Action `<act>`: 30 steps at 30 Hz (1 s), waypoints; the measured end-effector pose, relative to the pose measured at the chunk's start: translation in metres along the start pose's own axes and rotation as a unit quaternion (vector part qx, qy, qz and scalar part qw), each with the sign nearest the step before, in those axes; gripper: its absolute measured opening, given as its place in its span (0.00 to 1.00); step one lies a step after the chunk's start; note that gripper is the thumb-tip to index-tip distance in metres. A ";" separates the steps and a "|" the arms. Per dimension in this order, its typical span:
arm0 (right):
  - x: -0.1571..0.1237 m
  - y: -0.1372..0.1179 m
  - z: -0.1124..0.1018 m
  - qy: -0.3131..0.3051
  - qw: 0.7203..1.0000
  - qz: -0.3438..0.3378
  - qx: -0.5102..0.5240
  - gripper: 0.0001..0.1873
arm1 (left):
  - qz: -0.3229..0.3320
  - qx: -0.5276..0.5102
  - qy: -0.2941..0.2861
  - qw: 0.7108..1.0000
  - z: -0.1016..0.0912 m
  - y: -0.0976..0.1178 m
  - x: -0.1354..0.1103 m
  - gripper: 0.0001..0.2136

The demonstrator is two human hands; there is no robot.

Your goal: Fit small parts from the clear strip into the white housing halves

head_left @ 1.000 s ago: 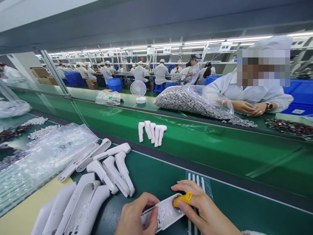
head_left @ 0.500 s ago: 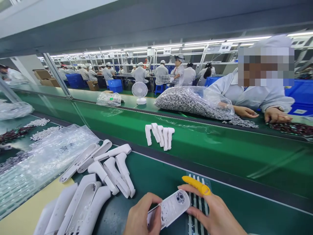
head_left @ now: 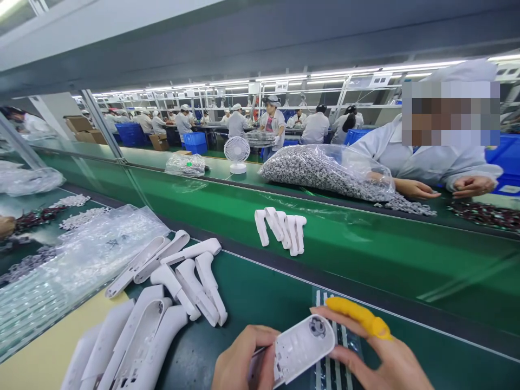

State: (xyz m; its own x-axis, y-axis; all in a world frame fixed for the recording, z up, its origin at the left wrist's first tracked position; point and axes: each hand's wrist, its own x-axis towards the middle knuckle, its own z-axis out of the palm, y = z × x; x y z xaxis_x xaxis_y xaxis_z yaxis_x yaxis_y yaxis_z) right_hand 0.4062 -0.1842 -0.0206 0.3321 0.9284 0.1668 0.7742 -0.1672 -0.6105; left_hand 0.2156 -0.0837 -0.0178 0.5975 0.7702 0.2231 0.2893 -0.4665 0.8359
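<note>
A white plastic housing shell (head_left: pixel 298 349) is held low in front of me, its hollow inside facing up. Round grey detail (head_left: pixel 317 327) shows at its rounded end. My left hand (head_left: pixel 246 360) is closed on the near end, thumb across the shell. My right hand (head_left: pixel 382 349) grips the rounded end between thumb and fingers. A yellow finger cot (head_left: pixel 357 316) covers one of its fingers. Behind the right hand lies a clear sheet with white strips (head_left: pixel 330 374). To the left, several white handle-shaped shells (head_left: pixel 195 290) lie loose, with larger ones (head_left: pixel 162 344) nearer me.
Several white shells (head_left: pixel 284 230) lie on the green conveyor belt (head_left: pixel 365 260). Beyond it stand a small white fan (head_left: pixel 236 151) and a bag of small grey parts (head_left: pixel 320 168). A co-worker (head_left: pixel 439 154) sits across. Plastic bags (head_left: pixel 109 244) lie left; a hand (head_left: pixel 6 226) shows at the left edge.
Both my hands and the shell have shifted right in view. The shells on the belt have moved right. A background worker carrying racks has moved left, and a hand has appeared at the left edge.
</note>
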 end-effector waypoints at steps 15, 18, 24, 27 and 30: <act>0.001 0.004 0.000 0.010 0.999 -0.030 -0.010 0.14 | -0.022 0.041 -0.109 0.993 0.001 -0.007 -0.002 0.08; 0.002 0.003 0.001 -0.002 1.000 -0.015 0.020 0.15 | -0.024 0.072 -0.063 0.995 0.002 -0.007 -0.002 0.08; -0.002 -0.001 0.004 -0.045 0.997 0.004 0.055 0.16 | 0.021 0.033 -0.060 0.997 -0.015 0.010 0.006 0.08; -0.007 0.000 0.011 -0.037 0.998 0.029 0.040 0.16 | 0.003 0.059 -0.082 0.995 -0.022 0.011 0.009 0.08; -0.011 0.003 0.017 -0.038 0.997 0.054 0.033 0.15 | 0.015 0.076 -0.096 0.992 -0.023 0.009 0.011 0.09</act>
State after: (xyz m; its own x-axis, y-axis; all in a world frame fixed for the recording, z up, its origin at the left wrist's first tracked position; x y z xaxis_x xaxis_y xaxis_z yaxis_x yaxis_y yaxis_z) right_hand 0.3956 -0.1891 -0.0376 0.3685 0.9288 0.0404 0.6975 -0.2475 -0.6725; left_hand 0.2073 -0.0695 0.0038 0.7352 0.6645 0.1338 0.3697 -0.5586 0.7425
